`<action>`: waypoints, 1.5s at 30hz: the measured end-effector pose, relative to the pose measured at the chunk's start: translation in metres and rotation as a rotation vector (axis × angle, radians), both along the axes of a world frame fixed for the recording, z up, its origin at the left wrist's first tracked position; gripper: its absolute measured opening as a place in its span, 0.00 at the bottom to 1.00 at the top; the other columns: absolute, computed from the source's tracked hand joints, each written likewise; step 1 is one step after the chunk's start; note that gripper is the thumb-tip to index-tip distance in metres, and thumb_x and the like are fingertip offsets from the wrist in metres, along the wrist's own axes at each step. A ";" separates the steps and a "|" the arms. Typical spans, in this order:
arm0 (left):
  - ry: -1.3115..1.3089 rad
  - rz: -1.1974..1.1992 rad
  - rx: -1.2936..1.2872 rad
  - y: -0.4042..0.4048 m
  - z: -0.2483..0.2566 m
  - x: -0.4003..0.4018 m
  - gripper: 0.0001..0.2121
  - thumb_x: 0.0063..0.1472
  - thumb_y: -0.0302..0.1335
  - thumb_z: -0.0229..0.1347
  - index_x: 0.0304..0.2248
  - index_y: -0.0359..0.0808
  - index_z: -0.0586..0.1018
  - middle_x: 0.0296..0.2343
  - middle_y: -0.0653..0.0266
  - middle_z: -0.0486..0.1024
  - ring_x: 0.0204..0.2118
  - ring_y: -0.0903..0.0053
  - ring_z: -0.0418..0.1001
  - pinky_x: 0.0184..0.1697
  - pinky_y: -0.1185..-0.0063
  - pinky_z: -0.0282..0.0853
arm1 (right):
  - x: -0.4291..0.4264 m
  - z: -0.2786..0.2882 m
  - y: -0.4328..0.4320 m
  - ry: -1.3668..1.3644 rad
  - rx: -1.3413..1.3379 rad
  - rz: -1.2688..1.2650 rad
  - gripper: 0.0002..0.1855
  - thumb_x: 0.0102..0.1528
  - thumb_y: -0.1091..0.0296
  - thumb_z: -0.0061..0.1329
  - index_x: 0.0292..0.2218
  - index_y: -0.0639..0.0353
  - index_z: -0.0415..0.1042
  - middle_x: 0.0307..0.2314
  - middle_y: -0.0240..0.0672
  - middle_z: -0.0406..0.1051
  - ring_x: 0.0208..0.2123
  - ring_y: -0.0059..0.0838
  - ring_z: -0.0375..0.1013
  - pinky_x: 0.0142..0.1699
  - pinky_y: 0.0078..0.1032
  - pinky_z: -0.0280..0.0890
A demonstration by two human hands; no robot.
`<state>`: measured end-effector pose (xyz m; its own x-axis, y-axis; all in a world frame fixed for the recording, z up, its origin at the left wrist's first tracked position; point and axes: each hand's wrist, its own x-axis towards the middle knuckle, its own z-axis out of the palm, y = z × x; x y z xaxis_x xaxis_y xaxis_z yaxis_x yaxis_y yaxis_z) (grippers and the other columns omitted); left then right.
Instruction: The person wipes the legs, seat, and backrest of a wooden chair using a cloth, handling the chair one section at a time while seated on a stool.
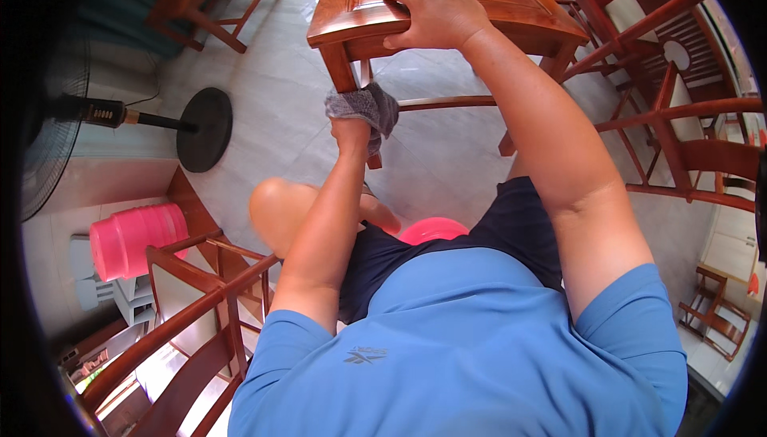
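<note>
In front of me stands a polished reddish-brown wooden chair [503, 2] with a panelled seat. My left hand [349, 131] holds a grey cloth [379, 107] wrapped against the chair's front left leg [339, 68]. The cloth hides most of the fingers, and part of it hangs down beside the leg. My right hand [440, 14] grips the front edge of the seat, fingers spread on top and thumb against the edge.
A pink plastic basin [434, 230] sits on the tiled floor between my legs. To the left are a standing fan with a round black base [204, 129], stacked pink tubs [139, 239] and a wooden chair [225, 293]. More wooden chairs [671, 113] crowd the right side.
</note>
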<state>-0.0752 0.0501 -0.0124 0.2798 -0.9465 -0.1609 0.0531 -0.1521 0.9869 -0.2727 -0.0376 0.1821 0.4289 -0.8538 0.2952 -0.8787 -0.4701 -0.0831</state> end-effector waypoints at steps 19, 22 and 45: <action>-0.225 -0.263 -0.444 -0.048 0.060 0.037 0.27 0.58 0.27 0.64 0.56 0.32 0.70 0.50 0.61 0.74 0.52 0.73 0.71 0.58 0.74 0.64 | -0.001 0.017 0.011 -0.073 0.090 0.076 0.32 0.40 0.44 0.62 0.42 0.55 0.80 0.44 0.42 0.76 0.49 0.42 0.74 0.56 0.37 0.67; -0.355 -0.195 -0.474 -0.061 0.049 0.035 0.29 0.56 0.30 0.66 0.55 0.33 0.71 0.50 0.60 0.75 0.52 0.70 0.72 0.58 0.73 0.65 | -0.002 0.020 0.003 -0.058 0.097 0.111 0.31 0.40 0.44 0.62 0.42 0.55 0.80 0.43 0.41 0.77 0.48 0.42 0.75 0.56 0.37 0.68; -0.372 0.151 -0.530 -0.054 0.074 -0.004 0.21 0.58 0.30 0.62 0.48 0.29 0.74 0.42 0.54 0.77 0.45 0.68 0.74 0.50 0.73 0.67 | -0.008 0.022 -0.014 -0.016 0.173 0.095 0.35 0.41 0.42 0.60 0.46 0.56 0.79 0.46 0.41 0.75 0.53 0.40 0.72 0.59 0.36 0.65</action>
<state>-0.0796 -0.0035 0.0618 0.3628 -0.8166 0.4489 -0.3234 0.3415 0.8825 -0.2808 -0.0514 0.2039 0.5068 -0.8480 0.1548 -0.8287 -0.5287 -0.1835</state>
